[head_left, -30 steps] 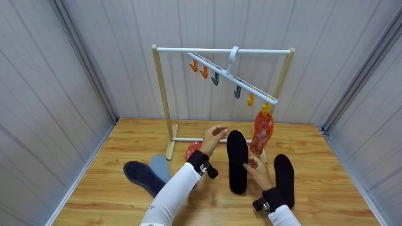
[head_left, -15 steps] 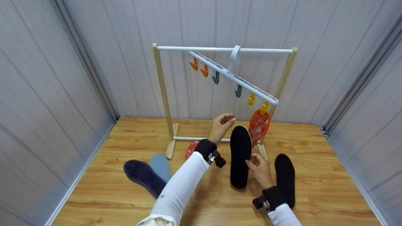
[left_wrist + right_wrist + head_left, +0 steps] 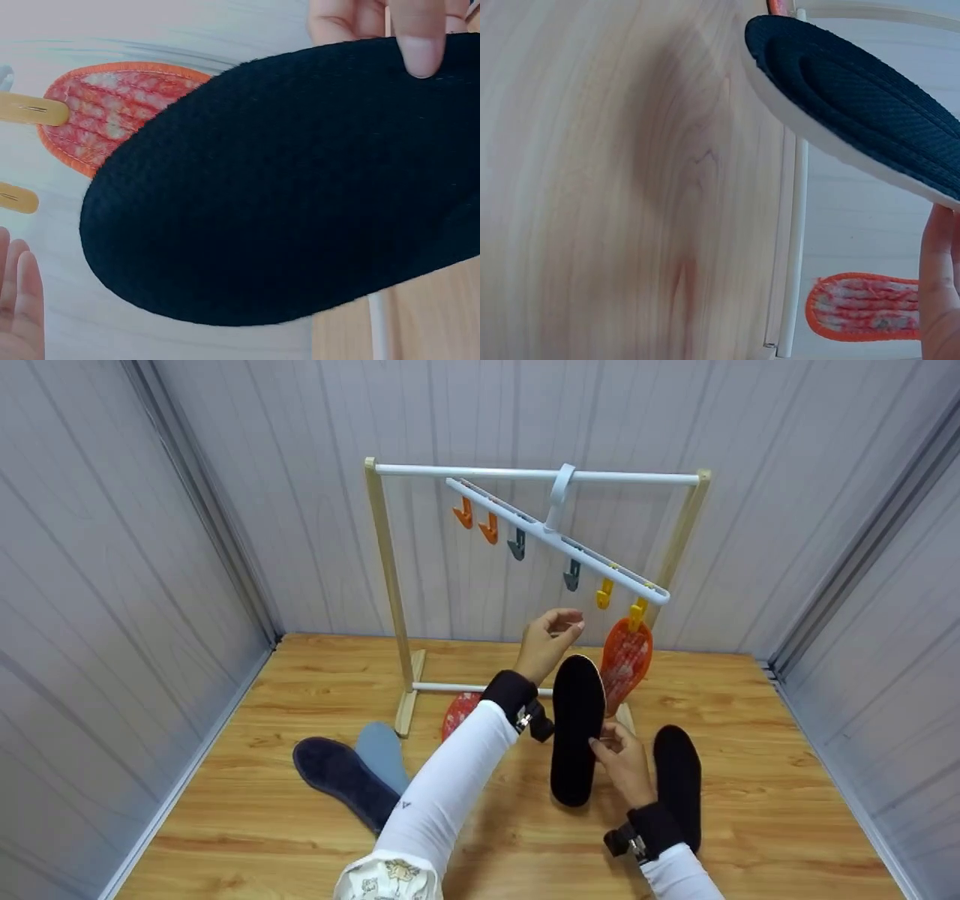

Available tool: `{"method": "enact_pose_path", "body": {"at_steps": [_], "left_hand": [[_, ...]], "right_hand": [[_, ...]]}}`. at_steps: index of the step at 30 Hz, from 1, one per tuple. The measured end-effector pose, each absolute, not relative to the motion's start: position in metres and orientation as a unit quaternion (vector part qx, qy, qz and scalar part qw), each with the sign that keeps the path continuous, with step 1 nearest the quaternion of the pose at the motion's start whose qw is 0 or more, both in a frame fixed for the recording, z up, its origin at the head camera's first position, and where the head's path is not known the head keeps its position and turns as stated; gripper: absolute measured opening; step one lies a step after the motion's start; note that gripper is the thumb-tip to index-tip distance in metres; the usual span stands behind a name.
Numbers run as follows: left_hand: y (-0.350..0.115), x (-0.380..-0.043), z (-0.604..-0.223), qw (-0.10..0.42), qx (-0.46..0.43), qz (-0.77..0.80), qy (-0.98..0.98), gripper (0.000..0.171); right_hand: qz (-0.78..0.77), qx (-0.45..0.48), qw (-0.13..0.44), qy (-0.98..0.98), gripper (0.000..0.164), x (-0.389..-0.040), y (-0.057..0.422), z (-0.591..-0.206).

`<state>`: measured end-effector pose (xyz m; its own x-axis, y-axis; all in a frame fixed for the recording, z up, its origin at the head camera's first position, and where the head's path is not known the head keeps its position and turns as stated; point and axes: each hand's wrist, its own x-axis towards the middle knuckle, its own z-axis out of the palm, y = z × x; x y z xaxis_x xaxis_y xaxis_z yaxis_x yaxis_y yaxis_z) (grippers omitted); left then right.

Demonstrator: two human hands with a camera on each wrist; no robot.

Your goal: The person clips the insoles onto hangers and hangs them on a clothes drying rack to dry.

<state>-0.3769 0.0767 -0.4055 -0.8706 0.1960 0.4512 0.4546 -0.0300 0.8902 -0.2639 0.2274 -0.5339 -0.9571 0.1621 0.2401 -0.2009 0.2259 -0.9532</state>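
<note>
A black insole (image 3: 577, 731) is held upright above the table by my right hand (image 3: 624, 761), pinched along its right edge. In the left wrist view the thumb lies on the face of that black insole (image 3: 277, 187). Its pale underside edge shows in the right wrist view. My left hand (image 3: 553, 643), fingers loosely bent, holds nothing; it is raised above the insole's top, below a yellow clip (image 3: 603, 594). Another yellow clip (image 3: 637, 615) at the end of the white hanger (image 3: 551, 538) grips a red patterned insole (image 3: 627, 660), partly hidden behind the black one.
The hanger hooks over a wooden rack's white top bar (image 3: 465, 472), with orange and grey clips along it. On the table lie a second black insole (image 3: 677, 780), a dark blue insole (image 3: 341, 776), a light blue insole (image 3: 381, 750) and another red insole (image 3: 459, 711), partly covered.
My left hand has risen and moved right toward the yellow clips. The black insole in my right hand has gone slightly up and right. The hanging red insole has swung.
</note>
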Motion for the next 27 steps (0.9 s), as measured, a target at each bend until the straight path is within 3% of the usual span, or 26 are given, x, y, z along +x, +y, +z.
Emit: {"method": "enact_pose_path", "body": {"at_steps": [13,27], "left_hand": [[0.095,-0.381,-0.393,0.094,-0.228,-0.671,-0.699,0.032],[0.105,-0.386,-0.38,0.129,-0.228,-0.672,-0.693,0.036]], "right_hand": [[0.604,-0.018,0.131,-0.786,0.024,-0.26,0.231,-0.528],[0.607,-0.026,0.132,-0.783,0.023,-0.26,0.235,-0.529]]}}
